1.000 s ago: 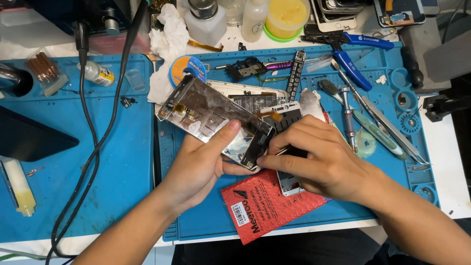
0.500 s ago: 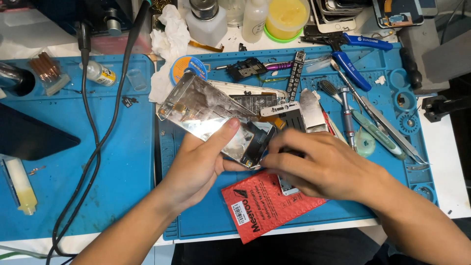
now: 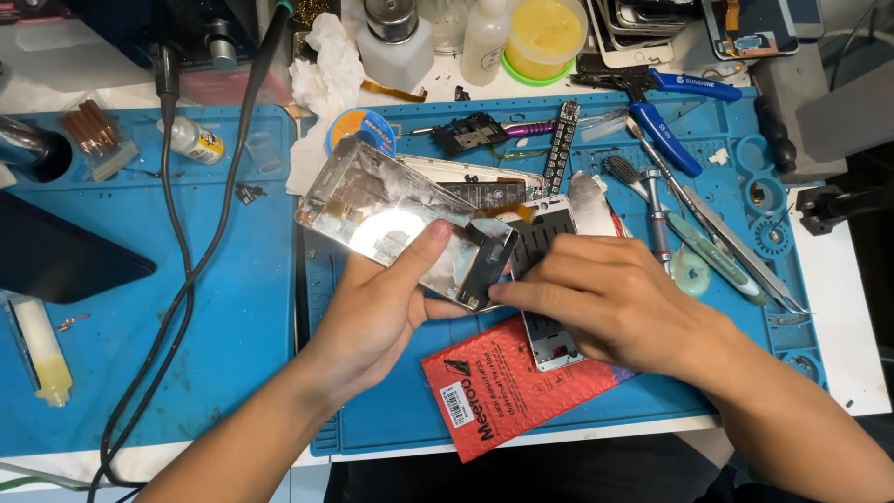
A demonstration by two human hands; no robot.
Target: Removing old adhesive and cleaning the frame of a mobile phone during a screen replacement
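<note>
Hands (image 3: 521, 303) gripping phone frame (image 3: 400, 224) over blue mat (image 3: 233, 317)

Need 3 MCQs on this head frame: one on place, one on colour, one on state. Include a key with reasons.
1. Where does the red packet lie?
A. near mat edge, under the right hand
B. on the black tray
C. beside the yellow tub

2. What colour are the pliers' handles?
A. red
B. blue
C. green

3. How is the phone frame held?
A. flat on the mat, untouched
B. tilted up in the left hand
C. clamped in a vise

Key:
1 A: the packet sits at the blue mat's front edge, partly beneath the right hand.
2 B: both handles are blue.
3 B: the left hand grips the frame's lower edge, thumb on its face, raised off the mat.
</note>
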